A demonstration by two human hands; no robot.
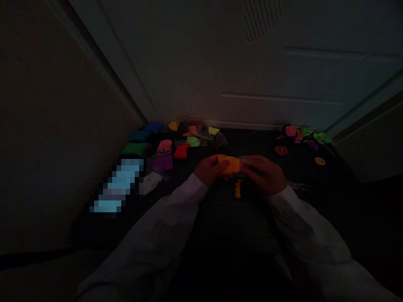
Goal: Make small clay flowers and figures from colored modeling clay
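Observation:
My left hand is closed round a packet of orange modelling clay, the thumb lying across its front. At the packet's right end, the fingers of my right hand pinch what looks like its clear plastic wrapping. Just below the packet, a short row of small orange clay balls lies on the dark tabletop. The dim light hides the fine detail of the fingertips.
Left are a bright pixelated screen, white clay and green, blue, purple and red packets. Right are scissors, a red piece, a yellow disc and clay flowers. Behind rises a pale panel.

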